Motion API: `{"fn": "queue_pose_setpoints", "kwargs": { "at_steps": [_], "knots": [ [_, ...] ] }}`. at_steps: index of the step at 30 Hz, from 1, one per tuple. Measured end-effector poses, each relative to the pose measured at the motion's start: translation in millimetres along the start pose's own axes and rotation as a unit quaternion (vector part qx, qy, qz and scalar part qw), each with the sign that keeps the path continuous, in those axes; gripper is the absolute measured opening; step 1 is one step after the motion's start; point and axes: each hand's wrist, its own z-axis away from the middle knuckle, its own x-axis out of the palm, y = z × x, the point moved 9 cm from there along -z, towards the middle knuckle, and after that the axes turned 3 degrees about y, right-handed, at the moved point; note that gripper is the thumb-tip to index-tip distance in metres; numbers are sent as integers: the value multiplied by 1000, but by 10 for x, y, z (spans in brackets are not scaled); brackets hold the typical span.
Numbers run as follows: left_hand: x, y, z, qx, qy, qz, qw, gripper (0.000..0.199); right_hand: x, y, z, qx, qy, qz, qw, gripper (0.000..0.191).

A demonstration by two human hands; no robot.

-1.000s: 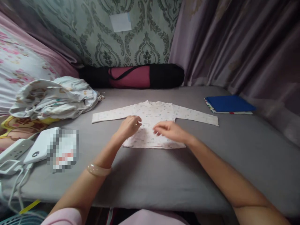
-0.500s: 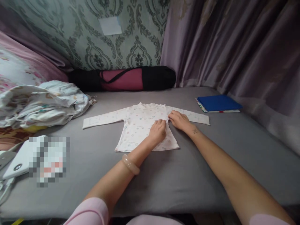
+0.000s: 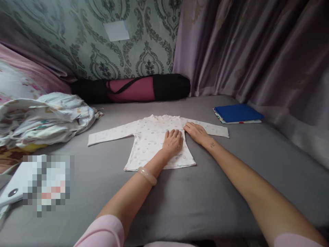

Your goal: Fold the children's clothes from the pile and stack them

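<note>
A small white long-sleeved shirt (image 3: pixel 149 144) with a fine coloured print lies spread out, both sleeves stretched to the sides. My left hand (image 3: pixel 173 142) lies on the right part of its body, palm down with the fingers apart. At the right underarm, where sleeve and side seam meet, my right hand (image 3: pixel 195 132) has its fingers together and bent on the fabric edge. Its thumb is largely hidden.
The shirt rests on a grey sheet (image 3: pixel 102 192). A crumpled pile of printed cloth (image 3: pixel 59 115) is on the left, near a white device (image 3: pixel 17 181). Folded blue cloth (image 3: pixel 239 113) lies at right. Behind is a long black and maroon bag (image 3: pixel 133 89).
My left hand has gone from bunched fingers to fingers laid out flat on the shirt. My right hand stays at the underarm, its fingers slightly flatter. The view has shifted slightly.
</note>
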Motion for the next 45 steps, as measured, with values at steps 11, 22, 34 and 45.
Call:
{"fn": "queue_pose_setpoints", "kwargs": {
  "at_steps": [11,22,34,45],
  "knots": [
    [4,243,307,86,-71,-14,994,66,109,27,24,3,22,-14,1000,27],
    [-256,789,978,168,-113,57,978,86,92,38,32,16,17,-24,999,27],
    [-759,733,1209,218,-125,162,954,51,-12,118,81,74,6,-77,994,30],
    [-322,-1017,579,-83,-76,-30,993,58,87,-772,-336,35,-17,-210,977,55]
  ]
}}
